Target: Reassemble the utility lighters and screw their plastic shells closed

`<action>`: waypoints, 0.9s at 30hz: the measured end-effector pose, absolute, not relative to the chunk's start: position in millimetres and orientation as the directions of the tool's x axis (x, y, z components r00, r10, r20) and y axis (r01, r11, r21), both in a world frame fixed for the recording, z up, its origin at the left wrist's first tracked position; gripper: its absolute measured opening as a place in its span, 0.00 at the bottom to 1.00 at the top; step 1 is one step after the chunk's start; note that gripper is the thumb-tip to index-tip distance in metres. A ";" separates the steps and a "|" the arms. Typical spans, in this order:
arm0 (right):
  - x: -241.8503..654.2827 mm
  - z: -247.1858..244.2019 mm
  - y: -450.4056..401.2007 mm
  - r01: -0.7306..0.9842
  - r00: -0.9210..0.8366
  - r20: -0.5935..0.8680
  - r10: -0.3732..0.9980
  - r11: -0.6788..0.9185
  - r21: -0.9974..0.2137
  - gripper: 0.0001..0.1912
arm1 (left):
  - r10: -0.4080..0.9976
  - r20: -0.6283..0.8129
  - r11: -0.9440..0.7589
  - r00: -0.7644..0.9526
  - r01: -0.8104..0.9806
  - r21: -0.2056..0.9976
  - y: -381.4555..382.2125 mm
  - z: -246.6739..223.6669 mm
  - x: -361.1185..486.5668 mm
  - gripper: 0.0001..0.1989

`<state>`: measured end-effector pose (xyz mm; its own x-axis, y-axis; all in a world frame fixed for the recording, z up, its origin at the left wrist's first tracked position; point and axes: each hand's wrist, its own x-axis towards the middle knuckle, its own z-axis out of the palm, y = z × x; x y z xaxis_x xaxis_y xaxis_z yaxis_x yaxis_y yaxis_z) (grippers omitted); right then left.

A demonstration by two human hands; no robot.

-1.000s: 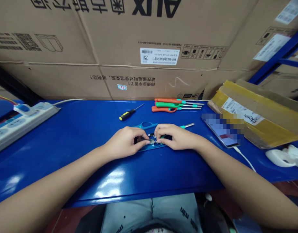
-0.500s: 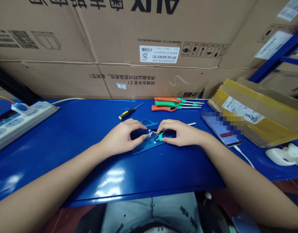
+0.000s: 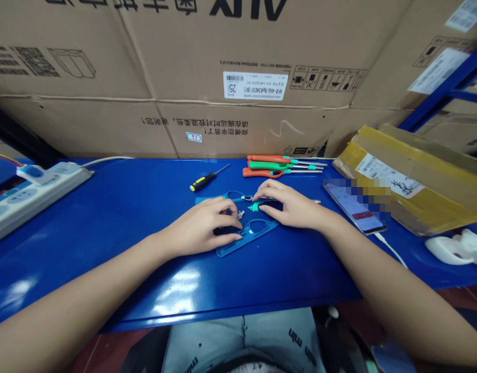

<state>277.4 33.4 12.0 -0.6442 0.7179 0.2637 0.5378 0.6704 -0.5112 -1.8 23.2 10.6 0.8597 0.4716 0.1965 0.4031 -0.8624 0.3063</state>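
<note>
Left hand [image 3: 205, 227]: placed at the near blue shell half [image 3: 248, 236], thumb laid at its edge, fingers curled by a small silvery part [image 3: 240, 214]; whether that part is gripped cannot be told. Right hand [image 3: 290, 205]: a green piece [image 3: 254, 207] is grasped between thumb and fingers, beyond the near shell half; a metal tube [image 3: 314, 201] is seen past the knuckles. Far blue shell half [image 3: 235, 196]: laid behind, partly covered by the left hand. Screwdriver [image 3: 202, 182], black and yellow: laid farther back. Lighters [image 3: 267, 166], orange and green: grouped beside the large carton [image 3: 184, 77]. Phone [image 3: 352, 210]: placed at right, beside a taped box [image 3: 436, 207].
</note>
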 end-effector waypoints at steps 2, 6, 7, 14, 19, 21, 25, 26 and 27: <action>282.5 15.7 33.7 0.566 -0.644 0.247 0.724 0.669 -0.482 0.09 | 0.454 0.212 -0.879 0.866 0.396 0.266 20.2 12.7 -0.5 0.14; 289.1 19.1 35.7 0.634 -0.640 0.203 0.741 0.659 -0.405 0.07 | 0.425 0.215 -0.896 0.879 0.374 0.240 15.7 14.7 2.2 0.20; 289.2 18.5 36.3 0.643 -0.639 0.197 0.743 0.657 -0.394 0.07 | 0.417 0.212 -0.899 0.884 0.365 0.243 15.2 14.5 2.8 0.21; 282.5 9.6 38.0 0.623 -0.636 0.265 0.725 0.684 -0.379 0.03 | 0.392 0.201 -0.904 0.898 0.335 0.265 12.2 11.2 5.8 0.19; 276.5 4.2 38.5 0.615 -0.640 0.275 0.717 0.693 -0.376 0.01 | 0.417 0.220 -0.899 0.882 0.366 0.238 10.6 10.0 6.5 0.19; 274.5 4.2 38.9 0.613 -0.633 0.299 0.714 0.698 -0.370 0.03 | 0.450 0.230 -0.887 0.863 0.402 0.226 11.3 10.3 6.5 0.18; 273.9 7.0 39.1 0.589 -0.625 0.372 0.687 0.727 -0.353 0.06 | 0.509 0.261 -0.859 0.820 0.463 0.219 14.1 11.0 5.9 0.16; 274.2 7.6 39.0 0.585 -0.623 0.380 0.684 0.730 -0.353 0.06 | 0.524 0.272 -0.850 0.807 0.477 0.223 14.8 10.7 5.8 0.15; 274.3 7.8 38.8 0.586 -0.620 0.381 0.686 0.728 -0.356 0.06 | 0.540 0.283 -0.841 0.793 0.491 0.227 15.6 10.2 5.6 0.15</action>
<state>274.3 38.8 7.8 -0.6202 0.6855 0.3813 0.5861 0.7280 -0.3556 5.6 15.6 10.2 0.7926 0.5399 0.2833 0.4914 -0.8407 0.2273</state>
